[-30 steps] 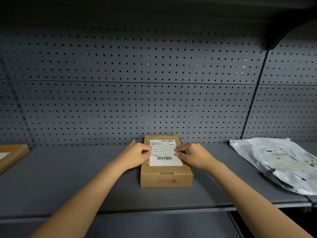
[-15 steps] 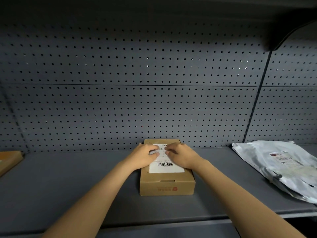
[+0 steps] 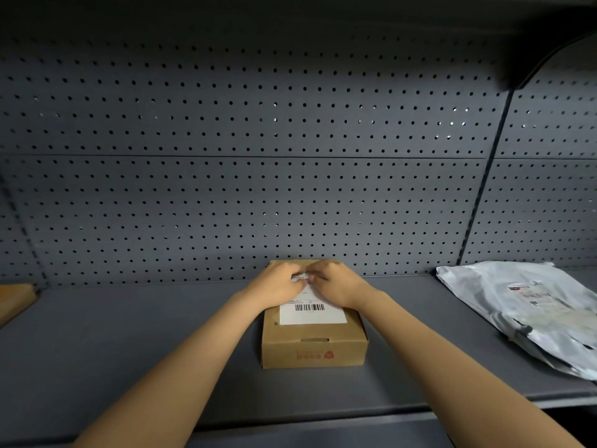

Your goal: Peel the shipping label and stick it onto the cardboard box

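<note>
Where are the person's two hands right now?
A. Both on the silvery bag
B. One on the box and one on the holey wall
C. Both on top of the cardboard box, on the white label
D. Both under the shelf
C: the left hand and right hand both lie on the shipping label atop the cardboard box, far from the plastic mailer bag.

1. Two bare hands are showing: the left hand (image 3: pixel 277 287) and the right hand (image 3: pixel 336 283)
2. Two cardboard boxes are lying on the shelf (image 3: pixel 129 350): the cardboard box (image 3: pixel 313 349) in the middle, and a second box (image 3: pixel 14 300) at the far left edge
3. One shipping label (image 3: pixel 312 312) is lying on the middle box
4. One plastic mailer bag (image 3: pixel 529 313) is lying at the right
</note>
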`<state>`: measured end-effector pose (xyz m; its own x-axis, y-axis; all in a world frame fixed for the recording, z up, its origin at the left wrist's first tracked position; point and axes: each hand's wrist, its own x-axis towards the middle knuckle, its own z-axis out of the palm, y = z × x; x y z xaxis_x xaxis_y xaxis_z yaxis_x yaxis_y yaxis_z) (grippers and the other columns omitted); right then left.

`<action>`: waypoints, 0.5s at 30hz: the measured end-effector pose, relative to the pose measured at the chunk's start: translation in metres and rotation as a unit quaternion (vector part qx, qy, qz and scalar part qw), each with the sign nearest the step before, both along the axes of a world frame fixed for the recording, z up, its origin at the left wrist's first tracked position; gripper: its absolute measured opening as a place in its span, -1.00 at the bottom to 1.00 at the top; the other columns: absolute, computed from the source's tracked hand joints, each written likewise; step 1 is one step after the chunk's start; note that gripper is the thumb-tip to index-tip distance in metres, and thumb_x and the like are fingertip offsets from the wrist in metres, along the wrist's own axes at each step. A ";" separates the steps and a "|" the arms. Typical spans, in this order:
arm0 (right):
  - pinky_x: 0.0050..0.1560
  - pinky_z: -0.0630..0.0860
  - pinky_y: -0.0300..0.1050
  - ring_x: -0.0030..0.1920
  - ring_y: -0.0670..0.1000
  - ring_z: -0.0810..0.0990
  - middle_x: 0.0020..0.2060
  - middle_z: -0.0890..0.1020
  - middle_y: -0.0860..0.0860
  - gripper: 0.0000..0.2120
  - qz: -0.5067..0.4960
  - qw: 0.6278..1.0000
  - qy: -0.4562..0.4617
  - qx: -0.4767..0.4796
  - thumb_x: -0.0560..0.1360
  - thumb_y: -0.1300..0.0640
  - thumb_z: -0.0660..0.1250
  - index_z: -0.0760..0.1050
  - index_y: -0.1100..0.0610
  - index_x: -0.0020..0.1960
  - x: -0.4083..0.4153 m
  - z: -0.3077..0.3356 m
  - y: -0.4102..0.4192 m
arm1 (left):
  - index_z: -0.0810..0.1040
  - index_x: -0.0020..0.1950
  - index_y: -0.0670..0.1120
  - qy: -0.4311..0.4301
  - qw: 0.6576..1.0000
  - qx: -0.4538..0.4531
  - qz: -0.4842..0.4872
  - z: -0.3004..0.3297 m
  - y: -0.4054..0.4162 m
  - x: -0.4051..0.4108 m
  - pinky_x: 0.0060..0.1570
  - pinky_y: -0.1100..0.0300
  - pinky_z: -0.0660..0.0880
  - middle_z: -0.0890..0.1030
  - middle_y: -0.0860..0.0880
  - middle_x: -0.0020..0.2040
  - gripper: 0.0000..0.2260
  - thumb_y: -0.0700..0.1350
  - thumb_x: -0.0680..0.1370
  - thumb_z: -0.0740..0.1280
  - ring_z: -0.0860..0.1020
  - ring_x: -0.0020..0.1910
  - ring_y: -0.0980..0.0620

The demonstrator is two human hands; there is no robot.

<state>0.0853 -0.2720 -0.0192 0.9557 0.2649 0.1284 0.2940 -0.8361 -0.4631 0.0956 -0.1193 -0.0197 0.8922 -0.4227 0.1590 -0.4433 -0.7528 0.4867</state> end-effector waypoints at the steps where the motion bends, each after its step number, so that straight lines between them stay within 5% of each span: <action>1: 0.10 0.48 0.06 0.06 0.18 0.53 0.03 0.62 0.18 -0.73 -0.003 1.000 0.011 -0.005 0.52 0.18 0.10 0.54 0.22 0.05 0.000 0.001 0.002 | 0.56 0.08 -0.15 0.006 1.000 0.006 0.003 0.001 -0.001 -0.001 -0.06 0.11 0.41 0.62 -0.11 0.07 -0.77 -0.11 0.52 0.20 0.53 -0.02 -0.05; 6: 0.17 0.46 0.10 0.13 0.21 0.52 0.08 0.62 0.21 -0.71 -0.012 1.000 0.007 -0.019 0.54 0.17 0.11 0.53 0.29 0.08 -0.001 -0.002 -0.002 | 0.50 0.22 -0.20 0.005 0.999 0.028 0.017 0.002 0.007 -0.003 0.24 0.09 0.33 0.55 -0.16 0.24 -0.69 -0.10 0.56 0.16 0.47 0.24 -0.12; 12: 0.19 0.45 0.07 0.15 0.19 0.51 0.12 0.60 0.14 -0.71 -0.036 0.998 -0.012 -0.043 0.55 0.12 0.12 0.53 0.22 0.11 -0.001 -0.005 -0.019 | 0.46 -0.15 -0.08 -0.005 0.998 0.047 0.036 -0.004 0.023 0.001 0.22 0.04 0.34 0.63 -0.24 -0.08 -0.83 -0.06 0.56 0.14 0.53 -0.16 -0.15; 15: 0.03 0.47 -0.03 0.06 0.20 0.55 0.02 0.63 0.15 -0.73 -0.051 0.998 -0.010 -0.033 0.55 0.08 0.13 0.54 0.19 0.05 -0.011 -0.001 -0.020 | 0.54 0.02 -0.07 -0.014 0.998 0.028 0.045 0.000 0.027 -0.008 0.22 0.01 0.41 0.63 -0.18 0.03 -0.81 -0.06 0.55 0.16 0.54 -0.05 -0.12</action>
<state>0.0745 -0.2923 -0.0202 0.9756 0.1744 0.1334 0.2140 -0.8908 -0.4009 0.0872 -0.0924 -0.0196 0.9226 -0.3497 0.1630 -0.3854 -0.8159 0.4311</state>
